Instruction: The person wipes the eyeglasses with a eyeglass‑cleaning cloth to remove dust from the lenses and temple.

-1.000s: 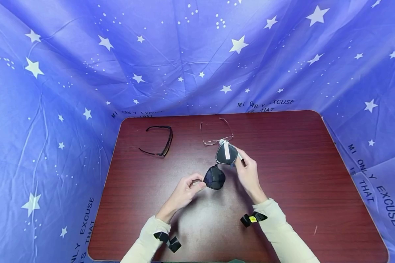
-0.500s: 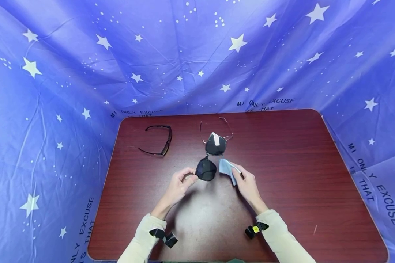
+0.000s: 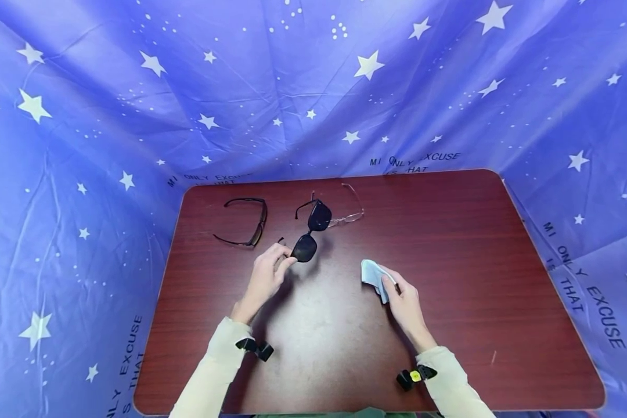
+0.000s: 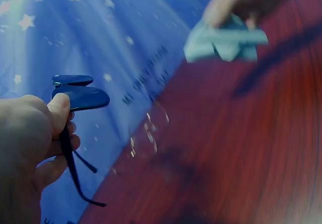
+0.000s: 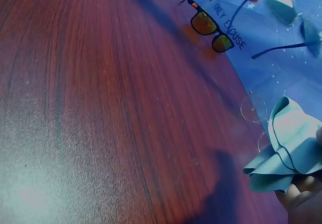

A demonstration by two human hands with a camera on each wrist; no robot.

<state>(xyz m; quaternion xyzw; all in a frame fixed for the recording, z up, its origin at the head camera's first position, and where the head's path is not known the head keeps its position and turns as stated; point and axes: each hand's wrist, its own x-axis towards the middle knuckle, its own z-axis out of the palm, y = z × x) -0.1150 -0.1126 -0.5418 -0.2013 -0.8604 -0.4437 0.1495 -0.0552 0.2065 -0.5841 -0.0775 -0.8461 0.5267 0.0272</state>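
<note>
My left hand (image 3: 265, 275) pinches a pair of dark sunglasses (image 3: 305, 248) by one end of the frame, thumb against the lens edge. The sunglasses hang over the table with both temples unfolded, as the left wrist view shows at the black temple (image 4: 71, 158). Their far lens overlaps the clear wire-rimmed glasses (image 3: 352, 217) in the head view. Off to the right, my right hand (image 3: 406, 302) grips a folded light-blue cloth (image 3: 374, 277), apart from the sunglasses. In the right wrist view the cloth (image 5: 292, 143) bunches up between thumb and fingers.
Black-framed glasses with tinted lenses (image 3: 259, 223) lie unfolded at the back left of the reddish-brown table (image 3: 475, 261). The wire-rimmed glasses rest near the back edge. A blue curtain with stars (image 3: 292, 75) surrounds the table on the back and sides.
My left hand has carried the sunglasses left and turned them, so their temples now show. My right hand with the cloth has come away from the lens, toward the lower right.
</note>
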